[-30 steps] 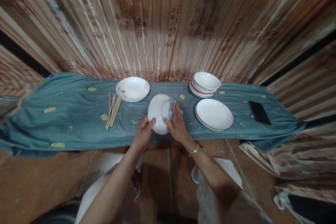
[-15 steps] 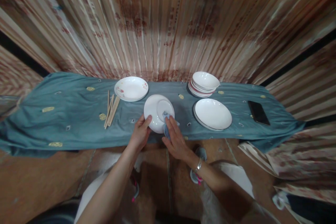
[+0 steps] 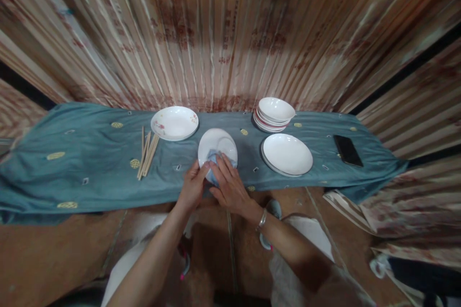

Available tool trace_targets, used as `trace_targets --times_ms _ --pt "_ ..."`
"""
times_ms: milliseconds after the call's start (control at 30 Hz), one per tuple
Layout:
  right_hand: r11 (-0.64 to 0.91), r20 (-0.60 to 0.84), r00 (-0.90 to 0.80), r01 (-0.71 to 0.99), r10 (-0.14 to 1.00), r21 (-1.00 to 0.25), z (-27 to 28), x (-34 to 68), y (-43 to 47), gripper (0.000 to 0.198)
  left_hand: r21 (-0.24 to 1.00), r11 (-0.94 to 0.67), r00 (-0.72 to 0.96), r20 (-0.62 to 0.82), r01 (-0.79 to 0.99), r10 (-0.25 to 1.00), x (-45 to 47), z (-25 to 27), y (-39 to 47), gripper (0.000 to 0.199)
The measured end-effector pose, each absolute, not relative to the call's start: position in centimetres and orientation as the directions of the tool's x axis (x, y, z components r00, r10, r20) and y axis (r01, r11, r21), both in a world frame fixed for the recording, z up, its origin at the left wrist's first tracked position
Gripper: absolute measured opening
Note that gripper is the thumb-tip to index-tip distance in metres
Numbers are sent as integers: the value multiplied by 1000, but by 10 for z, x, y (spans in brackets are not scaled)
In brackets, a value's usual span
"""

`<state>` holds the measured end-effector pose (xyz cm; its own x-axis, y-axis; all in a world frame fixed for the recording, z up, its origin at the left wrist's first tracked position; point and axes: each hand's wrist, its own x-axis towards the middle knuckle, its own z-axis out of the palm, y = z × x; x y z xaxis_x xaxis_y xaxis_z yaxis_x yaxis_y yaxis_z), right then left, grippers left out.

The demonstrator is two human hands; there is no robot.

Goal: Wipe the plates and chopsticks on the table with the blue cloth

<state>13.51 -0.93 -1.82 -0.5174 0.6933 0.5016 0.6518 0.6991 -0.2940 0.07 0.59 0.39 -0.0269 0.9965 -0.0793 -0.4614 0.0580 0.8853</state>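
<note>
A white dish (image 3: 212, 140), its underside with a round foot ring facing me, is held above the cloth near the table's front edge. My left hand (image 3: 193, 183) grips its near left rim, thumb on the underside. Bunched under the fingers of my right hand (image 3: 230, 184) is a light blue cloth (image 3: 212, 157), pressed against the dish's underside. The two hands are close together, with the left thumb beside the cloth. Part of the cloth and the dish's near right rim are hidden by my right hand.
A teal cloth (image 3: 104, 163) covers the table. Left are several chopsticks (image 3: 148, 156) and a flower-patterned plate (image 3: 175, 123). To the right stand stacked bowls (image 3: 275, 109), stacked white plates (image 3: 287, 154) and a black phone (image 3: 347, 150). A pleated curtain (image 3: 209, 33) hangs behind.
My right hand and the blue cloth have moved left across the dish's underside, closer to my left hand. The view has shifted slightly, moving the table items leftward in the picture.
</note>
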Motion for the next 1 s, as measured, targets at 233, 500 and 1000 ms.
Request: trace_targets --times_ms 233,500,1000 --pt "693 585 -437 641 683 -331 -4 134 11 66 919 46 -4 -52 -392 999 3 2 3 44" --pt "634 619 -292 628 729 -450 0 138 34 59 908 97 30 -92 -407 995 5 5 0 46" --pt "414 458 -35 494 888 -765 -26 151 53 62 903 127 27 -128 -411 991 5 14 -3 52"
